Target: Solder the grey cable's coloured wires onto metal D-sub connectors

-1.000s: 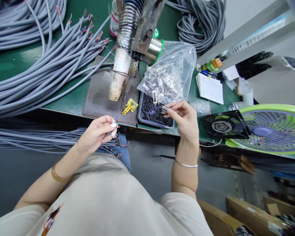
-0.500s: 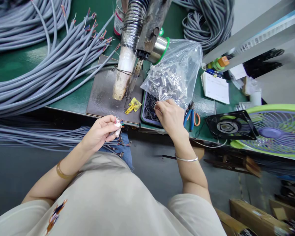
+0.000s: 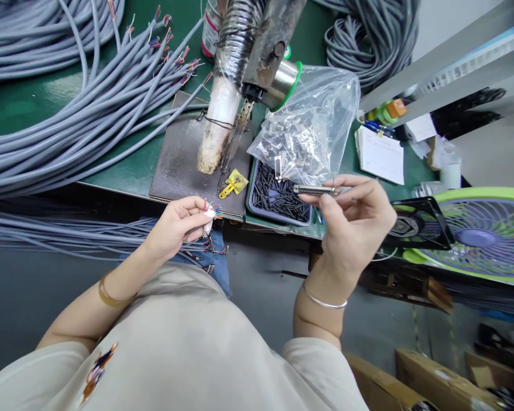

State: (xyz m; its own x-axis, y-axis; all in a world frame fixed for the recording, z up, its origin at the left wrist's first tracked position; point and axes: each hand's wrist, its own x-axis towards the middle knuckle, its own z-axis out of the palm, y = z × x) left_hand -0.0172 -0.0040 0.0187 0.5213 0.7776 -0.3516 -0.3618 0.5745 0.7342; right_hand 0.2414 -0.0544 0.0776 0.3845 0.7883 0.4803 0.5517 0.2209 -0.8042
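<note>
Green bench point(image 3: 8, 109) | grey floor point(image 3: 261, 285), boxes point(image 3: 437, 371) | left fingers point(image 3: 194, 220) pinch wires point(image 3: 216, 213) | right fingers point(image 3: 333, 216) pinch connector point(image 3: 310, 189)

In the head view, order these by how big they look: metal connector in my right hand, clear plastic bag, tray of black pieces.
1. Clear plastic bag
2. Tray, partly hidden by the bag
3. Metal connector, clearly smallest, though probably nearer the camera

The left hand point(image 3: 177, 225) pinches toward three o'clock, its left forearm point(image 3: 132, 271) angled toward two; the right hand point(image 3: 353, 225) pinches toward nine, right forearm point(image 3: 321, 319) toward one.
</note>
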